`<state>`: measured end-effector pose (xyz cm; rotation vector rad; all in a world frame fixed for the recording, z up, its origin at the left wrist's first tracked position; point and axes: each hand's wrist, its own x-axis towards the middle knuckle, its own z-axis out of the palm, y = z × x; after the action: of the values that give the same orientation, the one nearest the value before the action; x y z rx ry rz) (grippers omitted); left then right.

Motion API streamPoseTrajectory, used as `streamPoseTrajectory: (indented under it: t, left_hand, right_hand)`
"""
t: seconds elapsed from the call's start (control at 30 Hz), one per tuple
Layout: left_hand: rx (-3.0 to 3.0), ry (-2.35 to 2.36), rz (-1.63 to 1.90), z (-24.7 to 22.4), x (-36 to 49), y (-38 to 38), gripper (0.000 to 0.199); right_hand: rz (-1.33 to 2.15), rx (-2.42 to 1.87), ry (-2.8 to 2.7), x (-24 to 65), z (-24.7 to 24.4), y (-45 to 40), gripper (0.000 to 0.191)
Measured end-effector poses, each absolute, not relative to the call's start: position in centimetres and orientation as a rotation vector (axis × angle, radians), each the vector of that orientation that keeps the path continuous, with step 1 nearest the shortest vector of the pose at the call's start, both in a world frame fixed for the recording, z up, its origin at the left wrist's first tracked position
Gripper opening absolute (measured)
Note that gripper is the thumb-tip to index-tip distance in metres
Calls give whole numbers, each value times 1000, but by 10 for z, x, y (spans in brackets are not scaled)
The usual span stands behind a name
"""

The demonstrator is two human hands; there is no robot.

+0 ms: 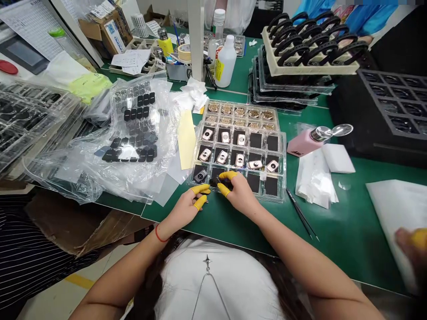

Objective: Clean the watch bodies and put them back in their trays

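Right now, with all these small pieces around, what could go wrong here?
The small dark part at the right hand's fingertips could slip and get scratched against the clear tray. The right forearm lies close to the tweezers and might knock them. The pink bottle's lid looks flipped up, so a bump might spill it onto the white wipes.

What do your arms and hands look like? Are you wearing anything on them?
My left hand and right hand both wear little yellow caps on some fingertips, not whole gloves. A thin red band goes round my left wrist; none shows on my right. No sleeves cover my forearms.
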<state>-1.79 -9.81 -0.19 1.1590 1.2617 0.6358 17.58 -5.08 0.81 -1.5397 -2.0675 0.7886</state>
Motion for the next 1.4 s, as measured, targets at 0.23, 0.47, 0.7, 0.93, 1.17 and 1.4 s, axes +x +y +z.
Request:
streamPoseTrajectory:
  t: [0.23,0.47,0.7,0.93,1.17,1.4]
  left_hand:
    - [1029,1005,723,13,-18,-101,62]
    - [1007,801,705,29,-10,-105,59]
    - [1417,909,511,36,-4,-101,56]
    - [1532,952,397,29,11,-96,52]
    - [1454,861,477,19,18,-86,52]
    - [1550,663,647,26,32,-85,55]
  right_hand:
    - [443,-1114,-2212,167,36,-74,18]
    - [548,-836,-2312,177,54,-101,23]
    - [805,-894,-2200,189,54,-103,20]
    - [409,-1247,-1931,241,54,-109,12]
    - [498,-1352,-2439,278,22,-147,20]
    - [385,-1697,-1847,340,27,-132,26]
